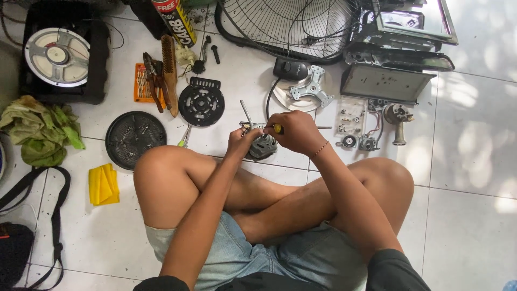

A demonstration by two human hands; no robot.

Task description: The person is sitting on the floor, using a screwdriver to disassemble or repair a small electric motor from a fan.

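Observation:
I sit cross-legged on a white tiled floor. My left hand (240,141) grips the small fan motor (263,147), holding it just above the floor in front of my knees. My right hand (293,131) is closed around a yellow-handled screwdriver (277,128), whose shaft lies across the top of the motor. A thin metal shaft (245,112) sticks up from the motor's far side.
Around me lie a round black motor cover (201,102), a black dished cover (135,139), a wire fan guard (288,24), a metal bracket (309,89), a small parts tray (350,117), pliers and a brush (160,81), a spray can (175,20), a yellow cloth (103,184) and green rags (40,129).

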